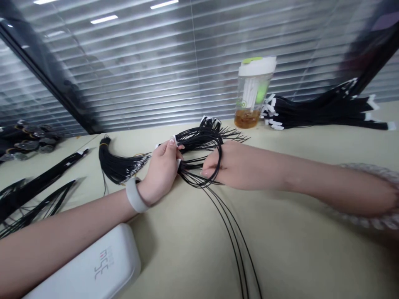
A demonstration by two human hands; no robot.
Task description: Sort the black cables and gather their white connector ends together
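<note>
Cables (187, 167) loop above the desk (296, 236); my left hand (162, 170) pinches them near their white ends (178, 164), my right hand (224, 166) is curled around them further along; a light, even grip should prevent tangling.

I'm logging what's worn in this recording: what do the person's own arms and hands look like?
Neither hand is gloved. The left hand has a plain, pale grey band around its wrist. The right hand has a bare wrist; higher up, a whitish ruffled edge, perhaps a sleeve cuff, circles the right forearm.
</note>
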